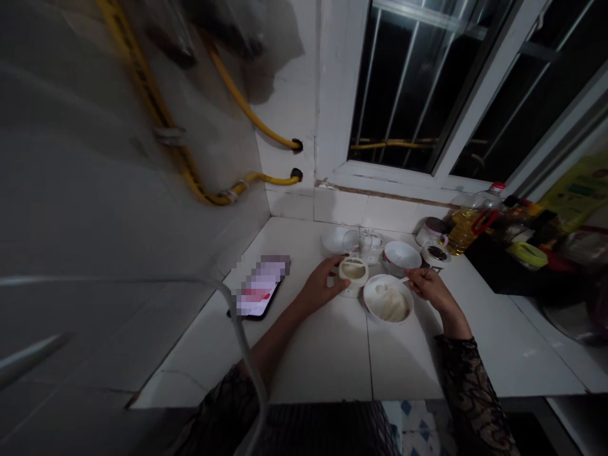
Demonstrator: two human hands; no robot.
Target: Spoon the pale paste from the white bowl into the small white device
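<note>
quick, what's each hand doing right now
Left hand: closed around the small cream jar.
Right hand: pinching the spoon in the white bowl.

- The scene is dim and grainy; the window (408,95) is black, with only faint gleams on its bars.
- The white desk (332,361) is the brightest area, and a soft shadow lies beside the bowl (388,304).
- The left wall (95,190) and the yellow pipe (142,95) are smeared with blur.
- Straight lines bend toward the edges.
- The clutter at the right edge is dark and out of focus.
- The phone (260,288) screen is pixelated.
</note>
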